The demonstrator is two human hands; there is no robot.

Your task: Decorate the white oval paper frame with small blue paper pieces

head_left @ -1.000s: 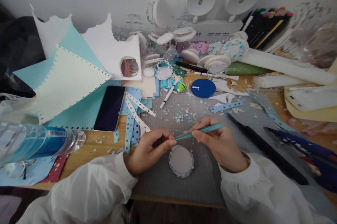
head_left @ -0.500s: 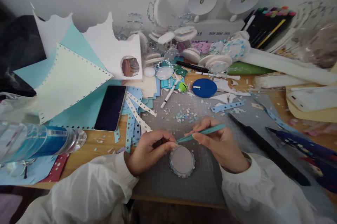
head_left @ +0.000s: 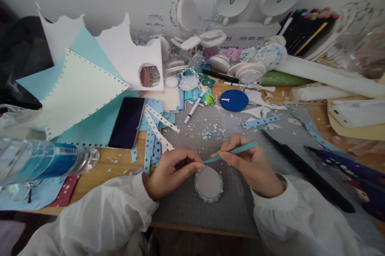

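Delicate two-handed work seemed under way at the wooden desk (head_left: 104,171), the next move likely calling for a steady, light pinch. Near the desk's front edge, on a smooth gridded mat (head_left: 180,208), the right hand (head_left: 255,165) held slim teal tweezers (head_left: 237,149); the left hand (head_left: 173,171) was pinched narrow, any contents indiscernible. Just below their tips lay a flat, bumpy-rimmed disc (head_left: 209,183); beyond, papery chips (head_left: 213,131).

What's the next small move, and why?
I'd probably ease the tweezers toward the disc: the right hand holds them, tips close to the left hand, just beyond the disc's rim. Whether the tips grip anything is too small to tell.
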